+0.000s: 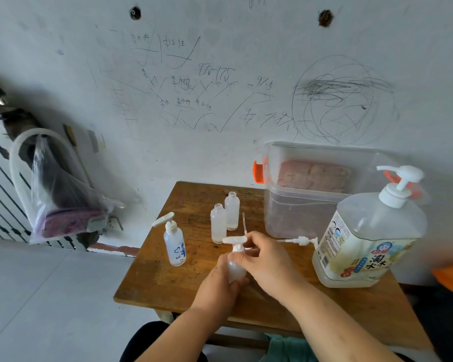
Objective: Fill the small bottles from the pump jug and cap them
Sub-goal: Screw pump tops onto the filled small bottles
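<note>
Over the table (pixel 165 280), left hand (pixel 216 287) grips a bottle (pixel 236 270); right hand (pixel 268 259) pinches its pump cap (pixel 234 241).

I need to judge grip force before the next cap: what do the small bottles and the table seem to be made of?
Small bottles: likely plastic, frosted and translucent; liquid shows dimly through the walls, and the necks have moulded threads. Table: wood, brown, with a worn matte finish; grain, scratches and dark stains show. Stiffness cannot be seen.
</note>
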Demonstrator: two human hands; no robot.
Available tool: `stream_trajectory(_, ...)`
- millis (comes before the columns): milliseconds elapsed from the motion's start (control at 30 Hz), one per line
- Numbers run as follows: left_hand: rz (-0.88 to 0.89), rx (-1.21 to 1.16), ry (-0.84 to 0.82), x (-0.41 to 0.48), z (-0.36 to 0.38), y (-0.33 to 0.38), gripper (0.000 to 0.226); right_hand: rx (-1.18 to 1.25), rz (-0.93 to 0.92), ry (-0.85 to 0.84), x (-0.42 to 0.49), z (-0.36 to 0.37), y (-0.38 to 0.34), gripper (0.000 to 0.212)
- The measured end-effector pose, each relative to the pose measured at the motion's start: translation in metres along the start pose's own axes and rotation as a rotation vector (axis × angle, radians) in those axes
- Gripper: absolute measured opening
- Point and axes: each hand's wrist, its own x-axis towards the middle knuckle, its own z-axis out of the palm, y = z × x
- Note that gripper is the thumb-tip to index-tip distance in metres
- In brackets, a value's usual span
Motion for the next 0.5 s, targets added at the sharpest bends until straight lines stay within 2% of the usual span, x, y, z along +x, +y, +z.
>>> stream_trajectory(67,-0.011,0.005,-0.007,0.0004,0.0013,-0.0002,0.050,-0.027,0.034,0.036,0.0004,0.0010,-0.0016,0.032)
stream_trajectory(167,-0.020,0.004,-0.007,0.0000,0.0010,0.0002,0.046,0.008,0.010,-0.064,-0.0010,-0.0011,-0.0012,0.044)
stream_trajectory(233,-0.001,0.001,-0.003,0.0004,0.0015,-0.0008,0.049,-0.004,-0.005,-0.068,-0.0019,-0.0023,-0.0010,0.039)
stream_trajectory(333,-0.013,0.027,-0.005,-0.0013,0.0018,0.0012,0.049,-0.041,0.036,0.015,-0.0008,-0.0002,-0.0005,0.033)
stream_trajectory(500,0.022,0.021,0.001,-0.0023,0.0013,0.0002,0.051,0.023,-0.007,-0.071,-0.0024,-0.0008,0.0028,0.035)
